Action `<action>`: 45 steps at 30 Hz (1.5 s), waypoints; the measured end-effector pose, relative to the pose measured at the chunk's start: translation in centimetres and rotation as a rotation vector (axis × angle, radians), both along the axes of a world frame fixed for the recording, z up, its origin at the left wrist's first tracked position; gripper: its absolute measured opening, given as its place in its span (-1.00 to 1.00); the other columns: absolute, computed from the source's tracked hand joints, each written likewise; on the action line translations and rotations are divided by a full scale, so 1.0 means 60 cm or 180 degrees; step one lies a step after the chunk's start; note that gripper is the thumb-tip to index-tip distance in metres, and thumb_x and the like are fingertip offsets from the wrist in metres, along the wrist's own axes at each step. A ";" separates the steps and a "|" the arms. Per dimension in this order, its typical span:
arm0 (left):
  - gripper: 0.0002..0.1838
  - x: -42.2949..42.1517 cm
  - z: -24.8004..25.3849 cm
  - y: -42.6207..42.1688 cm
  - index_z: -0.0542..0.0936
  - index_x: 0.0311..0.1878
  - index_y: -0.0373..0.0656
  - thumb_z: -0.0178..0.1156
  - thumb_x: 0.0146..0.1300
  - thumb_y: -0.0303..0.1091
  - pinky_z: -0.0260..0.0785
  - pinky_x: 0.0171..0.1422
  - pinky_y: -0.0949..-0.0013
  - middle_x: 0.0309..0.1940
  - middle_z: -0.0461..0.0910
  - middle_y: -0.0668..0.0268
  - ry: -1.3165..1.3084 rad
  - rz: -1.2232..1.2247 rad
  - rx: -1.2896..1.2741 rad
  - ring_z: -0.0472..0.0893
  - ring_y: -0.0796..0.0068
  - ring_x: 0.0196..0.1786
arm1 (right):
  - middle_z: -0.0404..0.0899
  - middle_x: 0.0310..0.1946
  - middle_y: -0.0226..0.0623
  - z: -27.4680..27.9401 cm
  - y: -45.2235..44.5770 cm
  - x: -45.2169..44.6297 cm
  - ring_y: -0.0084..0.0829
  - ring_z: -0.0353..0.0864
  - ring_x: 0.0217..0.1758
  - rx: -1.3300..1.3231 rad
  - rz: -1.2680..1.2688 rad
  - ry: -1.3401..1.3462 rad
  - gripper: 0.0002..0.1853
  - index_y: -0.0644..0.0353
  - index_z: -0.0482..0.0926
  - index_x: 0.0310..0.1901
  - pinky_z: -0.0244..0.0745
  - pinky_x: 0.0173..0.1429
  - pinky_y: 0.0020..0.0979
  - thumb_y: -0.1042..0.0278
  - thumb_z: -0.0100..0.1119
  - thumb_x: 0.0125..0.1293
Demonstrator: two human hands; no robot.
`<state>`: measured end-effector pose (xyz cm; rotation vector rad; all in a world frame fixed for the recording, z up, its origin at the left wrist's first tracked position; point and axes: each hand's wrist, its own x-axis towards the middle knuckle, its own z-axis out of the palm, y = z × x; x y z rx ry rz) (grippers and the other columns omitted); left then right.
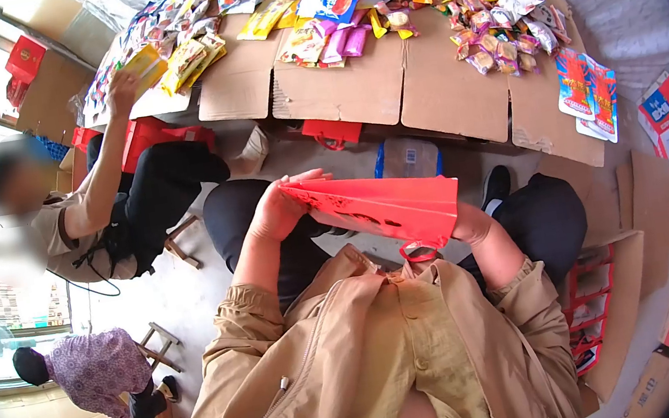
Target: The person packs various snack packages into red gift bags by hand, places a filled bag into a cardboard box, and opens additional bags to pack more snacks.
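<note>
A red paper gift bag (381, 202) lies sideways in front of my chest, above my lap. Its red ribbon handle (421, 253) hangs on the side toward me, and dark printing shows on its face. My left hand (278, 209) grips the bag's left end, with the thumb along the upper edge. At the other end is my right hand (471, 225), its fingers mostly hidden behind the bag where they hold it. Whatever may be inside the bag is out of sight.
Heaps of wrapped snacks (334, 1) cover the back of a cardboard-topped table (341, 78). Red-blue packets (586, 98) lie at its right edge. A clear blue-edged container (407, 158) sits beneath. A carton of red bags (592, 309) stands right. Two people (97, 210) sit left; one holds a yellow packet (145, 67).
</note>
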<state>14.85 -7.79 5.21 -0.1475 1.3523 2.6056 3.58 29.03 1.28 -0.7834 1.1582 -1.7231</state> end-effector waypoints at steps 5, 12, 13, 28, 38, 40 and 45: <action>-0.07 -0.010 0.054 0.040 0.42 0.51 -0.43 -0.09 0.56 0.35 0.37 0.53 0.12 0.40 0.59 -0.02 0.0055 -0.0533 -0.0644 0.59 0.12 0.42 | 0.62 0.37 -0.20 -0.047 0.011 -0.008 -0.29 0.57 0.43 -0.0233 -0.0104 0.1578 -0.34 0.22 0.52 0.45 0.45 0.46 -0.10 0.12 0.45 0.41; 0.01 -0.030 0.074 0.098 0.56 0.35 -0.40 -0.21 0.51 0.53 0.32 0.42 0.26 0.25 0.64 0.19 -0.0317 -0.1205 -0.0900 0.54 0.35 0.34 | 0.66 0.29 -0.26 -0.119 0.063 0.032 -0.09 0.59 0.37 -0.0175 -0.0770 -0.1062 -0.47 -0.19 0.62 0.33 0.41 0.45 0.21 -0.24 0.17 0.47; 0.01 -0.031 0.079 0.099 0.56 0.35 -0.40 -0.21 0.51 0.53 0.32 0.42 0.26 0.25 0.64 0.19 -0.0322 -0.1214 -0.0898 0.54 0.35 0.34 | 0.68 0.25 -0.26 -0.134 0.062 0.044 -0.07 0.60 0.34 -0.0257 -0.1935 -0.1662 -0.47 -0.23 0.63 0.31 0.40 0.46 0.23 -0.29 0.11 0.47; -0.27 -0.038 0.035 0.109 0.49 0.36 -0.22 -0.18 0.65 0.31 0.32 0.53 0.19 0.26 0.58 0.23 0.0213 -0.0302 -0.0519 0.55 0.36 0.33 | 0.72 0.22 -0.37 -0.127 0.064 0.026 -0.29 0.69 0.21 0.0487 -0.1655 0.3486 -0.48 -0.07 0.54 0.39 0.19 0.57 0.11 -0.17 -0.01 0.60; -0.28 -0.037 0.041 0.124 0.48 0.38 -0.15 -0.24 0.66 0.33 0.31 0.53 0.19 0.25 0.57 0.26 0.0051 0.0306 -0.0564 0.53 0.35 0.37 | 0.77 0.13 -0.43 -0.293 0.073 0.033 -0.31 0.63 0.33 0.0392 -0.2207 0.3146 -0.52 -0.14 0.59 0.39 -0.04 0.61 0.31 -0.08 0.10 0.56; -0.28 -0.036 0.039 0.124 0.48 0.38 -0.13 -0.25 0.66 0.33 0.31 0.53 0.19 0.24 0.58 0.28 0.0050 0.0336 -0.0587 0.53 0.35 0.37 | 0.68 0.27 -0.42 -0.397 0.099 0.010 -0.30 0.54 0.42 0.0859 -0.2573 0.5695 -0.41 -0.13 0.58 0.42 -0.09 0.61 0.33 -0.19 0.16 0.47; -0.29 -0.034 0.031 0.126 0.45 0.43 -0.08 -0.29 0.67 0.33 0.25 0.59 0.18 0.31 0.58 0.30 -0.0067 0.0761 -0.0554 0.50 0.36 0.43 | 0.53 0.48 -0.37 -0.492 0.117 -0.017 -0.24 0.42 0.54 0.2136 -0.2849 1.0201 -0.20 -0.10 0.54 0.48 -0.09 0.56 0.34 -0.41 0.22 0.33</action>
